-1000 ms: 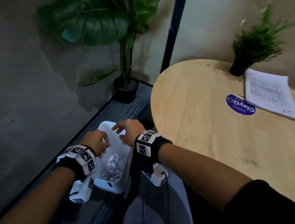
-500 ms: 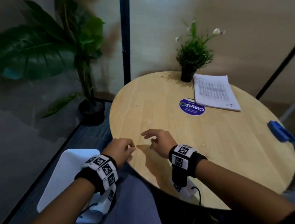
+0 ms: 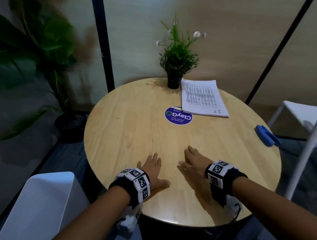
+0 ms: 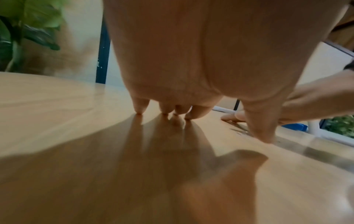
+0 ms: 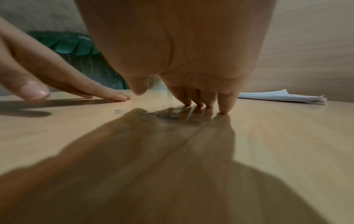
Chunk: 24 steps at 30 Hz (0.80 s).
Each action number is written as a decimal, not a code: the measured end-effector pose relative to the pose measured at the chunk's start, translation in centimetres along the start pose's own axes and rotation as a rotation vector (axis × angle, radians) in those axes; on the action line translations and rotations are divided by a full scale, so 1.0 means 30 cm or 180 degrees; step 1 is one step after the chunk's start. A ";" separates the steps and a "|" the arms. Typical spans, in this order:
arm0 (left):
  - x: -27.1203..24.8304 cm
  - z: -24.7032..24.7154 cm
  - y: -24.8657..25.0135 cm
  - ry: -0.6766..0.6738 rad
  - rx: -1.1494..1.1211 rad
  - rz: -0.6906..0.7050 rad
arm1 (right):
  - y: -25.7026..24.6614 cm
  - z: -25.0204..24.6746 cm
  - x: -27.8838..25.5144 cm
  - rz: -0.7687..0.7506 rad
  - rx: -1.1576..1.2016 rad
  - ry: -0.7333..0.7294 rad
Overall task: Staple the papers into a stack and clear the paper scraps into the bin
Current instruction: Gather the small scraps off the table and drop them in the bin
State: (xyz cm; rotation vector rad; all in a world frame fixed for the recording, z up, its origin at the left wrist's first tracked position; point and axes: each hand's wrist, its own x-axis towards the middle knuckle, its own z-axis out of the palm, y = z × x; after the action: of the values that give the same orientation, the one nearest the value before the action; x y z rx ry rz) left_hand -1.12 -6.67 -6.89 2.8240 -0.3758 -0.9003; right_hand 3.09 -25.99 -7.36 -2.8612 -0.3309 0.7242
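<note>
My left hand (image 3: 154,170) and right hand (image 3: 192,160) lie flat, palms down, side by side on the near part of the round wooden table (image 3: 136,137). Both hold nothing; straight fingers (image 4: 138,106) touch the wood in the left wrist view, and the right hand's fingertips (image 5: 223,106) do the same. A stack of printed papers (image 3: 201,98) lies at the far right of the table, also low in the right wrist view as the papers (image 5: 283,97). A blue stapler (image 3: 267,135) sits at the table's right edge. The white bin (image 3: 39,210) stands on the floor to my left.
A small potted plant (image 3: 177,60) stands at the table's far edge beside the papers. A round purple sticker (image 3: 178,115) is on the tabletop. A large leafy floor plant (image 3: 33,60) stands at the back left. A white chair (image 3: 299,115) is to the right.
Both hands rose from over the bin, came across to the table and now lie flat on it with fingers straightened. My head turned from the bin to the table.
</note>
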 end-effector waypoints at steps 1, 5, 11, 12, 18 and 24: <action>0.000 0.010 0.008 -0.0006 0.0029 0.0001 | -0.009 0.015 -0.010 -0.0069 -0.0024 -0.0063; -0.010 0.048 0.029 0.0047 0.0153 0.0079 | -0.050 0.065 -0.086 -0.0436 -0.0092 -0.0308; -0.040 0.080 0.080 0.0091 0.0250 0.0287 | -0.041 -0.005 -0.195 -0.0614 0.0270 -0.0236; -0.041 0.080 0.088 0.0131 0.0285 0.0272 | -0.025 -0.016 -0.202 -0.0568 0.0157 -0.0061; -0.036 0.107 0.120 0.0272 0.0322 0.0070 | 0.054 0.053 -0.237 0.0296 -0.1082 -0.0108; -0.009 0.126 0.171 0.0404 0.0328 0.0284 | 0.007 0.128 -0.206 0.0047 -0.0954 -0.0219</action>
State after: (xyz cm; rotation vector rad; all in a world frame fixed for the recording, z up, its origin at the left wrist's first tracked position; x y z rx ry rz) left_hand -4.51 -11.75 -8.68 2.9117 -0.5407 -0.6993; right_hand -4.04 -27.36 -7.96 -3.1252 -0.4646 0.8421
